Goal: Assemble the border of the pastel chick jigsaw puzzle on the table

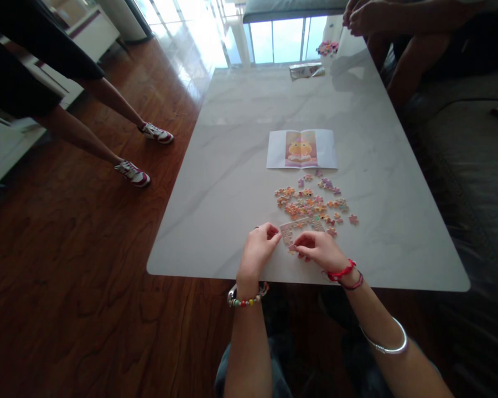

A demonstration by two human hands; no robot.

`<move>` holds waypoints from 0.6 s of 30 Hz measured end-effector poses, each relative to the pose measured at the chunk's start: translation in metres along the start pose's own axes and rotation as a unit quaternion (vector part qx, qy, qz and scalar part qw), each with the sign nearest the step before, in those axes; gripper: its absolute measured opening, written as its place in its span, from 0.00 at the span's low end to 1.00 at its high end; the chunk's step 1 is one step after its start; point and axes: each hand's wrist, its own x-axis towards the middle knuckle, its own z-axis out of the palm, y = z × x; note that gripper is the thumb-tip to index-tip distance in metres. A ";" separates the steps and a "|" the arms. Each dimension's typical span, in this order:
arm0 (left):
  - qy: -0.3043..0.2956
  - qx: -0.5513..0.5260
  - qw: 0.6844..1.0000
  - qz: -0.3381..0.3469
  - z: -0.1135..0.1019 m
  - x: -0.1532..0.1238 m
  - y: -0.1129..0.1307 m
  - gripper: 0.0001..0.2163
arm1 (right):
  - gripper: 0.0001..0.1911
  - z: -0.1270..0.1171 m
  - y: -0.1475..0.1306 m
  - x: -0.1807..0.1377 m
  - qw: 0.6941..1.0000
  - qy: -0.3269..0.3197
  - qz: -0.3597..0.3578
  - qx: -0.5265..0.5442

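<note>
A partly joined jigsaw puzzle (287, 232) lies near the front edge of the table, its left side and top row linked into a frame. My right hand (320, 250) pinches a small pink puzzle piece (292, 247) at the frame's lower left. Just left of the frame is my left hand (262, 246), its fingers curled together by the corner; whether anything is between them is hidden. Beyond the frame spreads a heap of loose puzzle pieces (305, 207), orange, pink and purple. Behind these lies a creased paper sheet (326, 149) with a picture of an orange figure.
A marbled white table (216, 193) spans the middle. At its far end are a crumpled silvery wrapper (306, 70) and a pile of pink pieces (327, 48). A person's hands (367, 19) rest at the far right corner. Another person's legs (95, 121) stand at the left.
</note>
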 end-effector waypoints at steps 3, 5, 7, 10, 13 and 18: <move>-0.002 0.001 1.000 -0.004 0.000 0.000 0.000 0.06 | 0.07 -0.001 0.000 0.000 0.998 0.004 -0.031 -0.052; -0.003 0.000 1.000 -0.004 0.000 0.000 -0.001 0.07 | 0.09 -0.001 0.001 0.000 0.996 0.014 -0.049 -0.069; -0.004 0.000 1.000 -0.002 0.000 0.000 -0.001 0.07 | 0.09 -0.001 0.002 0.001 0.995 0.023 -0.065 -0.069; -0.003 0.000 1.000 -0.004 0.001 0.000 -0.001 0.07 | 0.09 -0.002 0.002 0.000 0.995 0.040 -0.078 -0.048; -0.001 -0.001 1.000 -0.010 0.001 0.000 -0.001 0.06 | 0.08 -0.013 0.004 -0.001 0.995 0.064 -0.071 -0.003; 0.008 0.012 1.000 -0.006 0.002 0.000 0.001 0.06 | 0.11 -0.048 0.009 -0.006 0.990 0.117 -0.060 0.047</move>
